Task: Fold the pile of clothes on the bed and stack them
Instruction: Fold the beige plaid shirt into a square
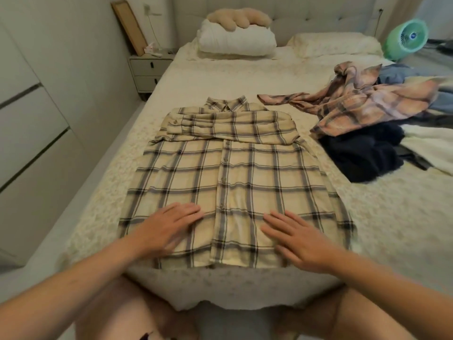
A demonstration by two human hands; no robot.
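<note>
A cream plaid shirt [230, 182] of soft woven cloth, crossed with dark grey and blue lines, lies face up and buttoned near the foot edge of the bed [382, 217]; its hem reaches the edge, its collar points toward the headboard, and both sleeves are folded across the chest in a flat band. The left hand [169, 227] rests palm down on the lower left panel, fingers straight and slightly spread; the right hand [296, 239] rests the same way on the lower right panel, fingers straight and apart; neither grips the cloth. Toward the right edge of the bed lies the unfolded pile: a crumpled pink plaid shirt [362, 104] on top, one sleeve trailing toward the cream collar; a dark navy garment [365, 155] bunched beneath it; blue denim-like cloth [394, 74] behind; something white and fuzzy [431, 148] at the far right. The bedcover is pale, with a quilted, lacy texture.
</note>
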